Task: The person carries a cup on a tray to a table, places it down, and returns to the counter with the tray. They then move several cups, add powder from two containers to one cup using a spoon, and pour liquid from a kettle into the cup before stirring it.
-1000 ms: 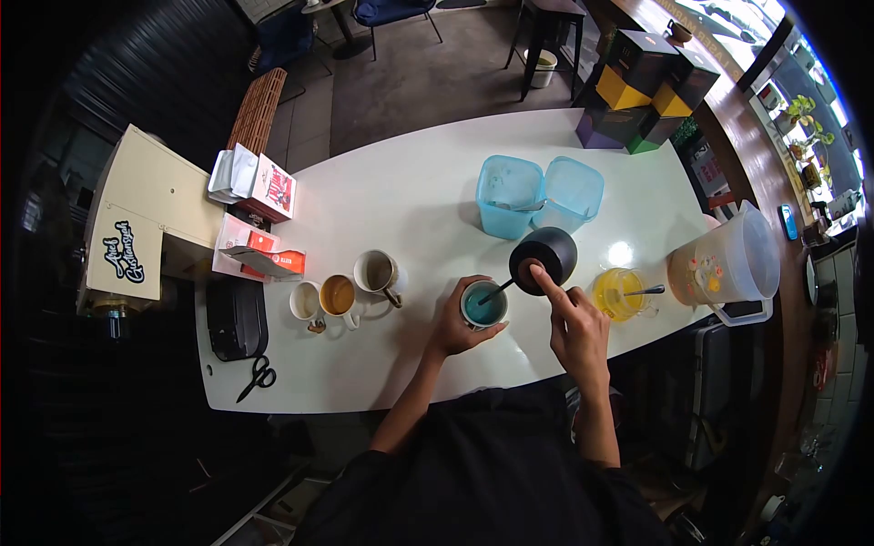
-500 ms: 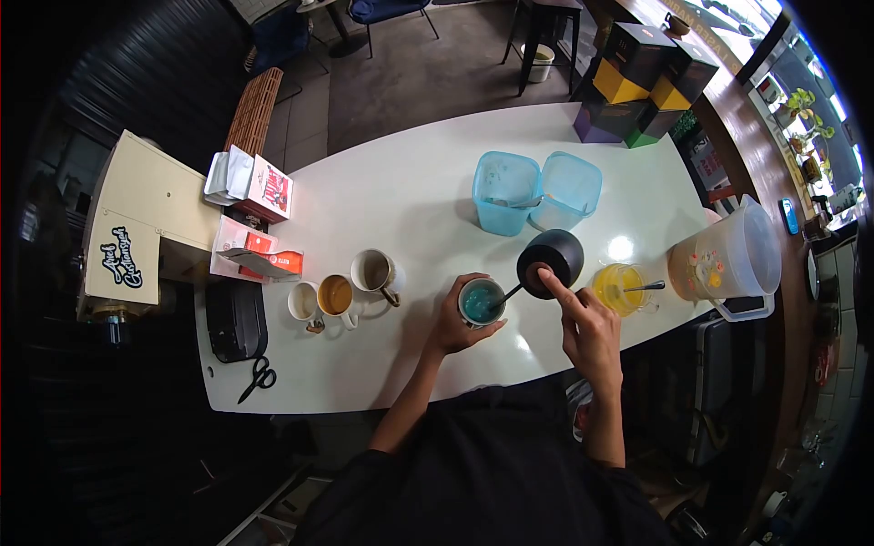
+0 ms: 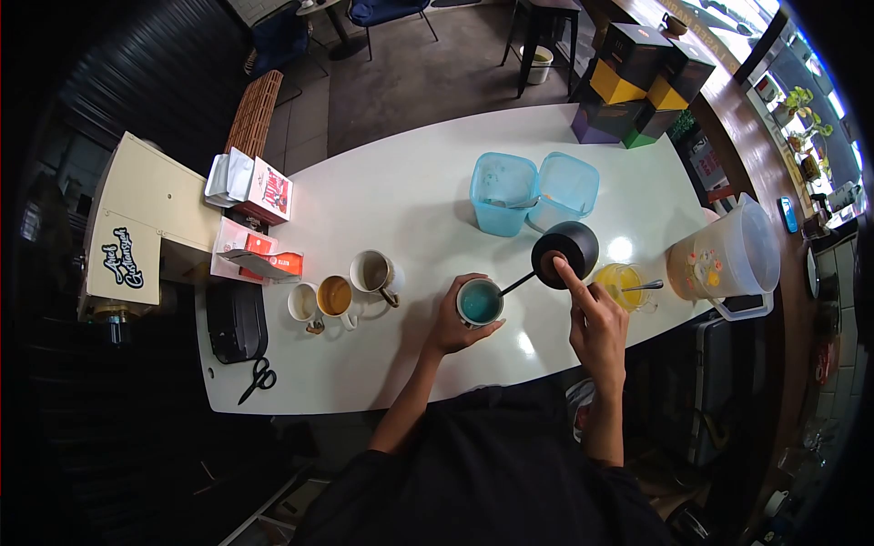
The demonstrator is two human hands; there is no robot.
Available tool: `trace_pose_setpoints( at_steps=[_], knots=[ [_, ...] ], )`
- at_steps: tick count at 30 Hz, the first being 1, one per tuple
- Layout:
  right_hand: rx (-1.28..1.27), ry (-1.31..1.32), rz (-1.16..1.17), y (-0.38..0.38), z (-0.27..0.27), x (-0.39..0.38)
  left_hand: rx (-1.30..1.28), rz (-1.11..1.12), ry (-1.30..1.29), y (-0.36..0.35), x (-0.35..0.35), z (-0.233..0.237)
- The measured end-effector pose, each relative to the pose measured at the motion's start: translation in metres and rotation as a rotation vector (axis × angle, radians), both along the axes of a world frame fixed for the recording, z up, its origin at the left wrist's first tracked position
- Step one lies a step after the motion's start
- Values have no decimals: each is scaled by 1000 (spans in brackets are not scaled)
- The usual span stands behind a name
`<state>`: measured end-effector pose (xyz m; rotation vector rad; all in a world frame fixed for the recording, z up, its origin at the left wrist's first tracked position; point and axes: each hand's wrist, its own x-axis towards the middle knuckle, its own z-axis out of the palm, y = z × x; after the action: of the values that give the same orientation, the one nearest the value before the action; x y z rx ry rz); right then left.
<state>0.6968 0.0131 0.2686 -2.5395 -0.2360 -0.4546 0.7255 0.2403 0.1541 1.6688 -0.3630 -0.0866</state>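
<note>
My left hand (image 3: pixel 448 326) is wrapped round a cup (image 3: pixel 480 303) with a teal inside, above the white table. Liquid seems to stand in it, though its level is hard to judge. My right hand (image 3: pixel 598 332) grips a black gooseneck kettle (image 3: pixel 575 244), index finger stretched over the lid; its handle is mostly hidden under the hand. The kettle's thin spout (image 3: pixel 517 284) points left, its tip at the cup's right rim. Right of the kettle stands a glass cup (image 3: pixel 612 278) of yellow liquid with a spoon (image 3: pixel 645 286) in it.
Three mugs, including one with brown contents (image 3: pixel 334 295), stand left of my hands. Translucent blue tubs (image 3: pixel 503 218) are behind the kettle. A large plastic jug (image 3: pixel 728 255) stands at right. Scissors (image 3: pixel 259 380) and a black case (image 3: pixel 237 320) lie at left; stacked boxes (image 3: pixel 628 91) stand far right.
My right hand has drawn the kettle a little right and up, so the spout tip has moved from over the cup's middle to its rim. My left hand and the cup stay nearly still.
</note>
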Motion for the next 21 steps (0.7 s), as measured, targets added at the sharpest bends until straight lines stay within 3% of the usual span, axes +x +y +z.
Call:
trace_pose_setpoints(
  at_steps=[9, 21],
  knots=[
    [-14, 83, 94, 15, -3, -1, 2, 8, 19, -1, -1, 1],
    [-48, 18, 38, 4, 9, 1, 33, 12, -16, 1, -1, 0]
  ],
)
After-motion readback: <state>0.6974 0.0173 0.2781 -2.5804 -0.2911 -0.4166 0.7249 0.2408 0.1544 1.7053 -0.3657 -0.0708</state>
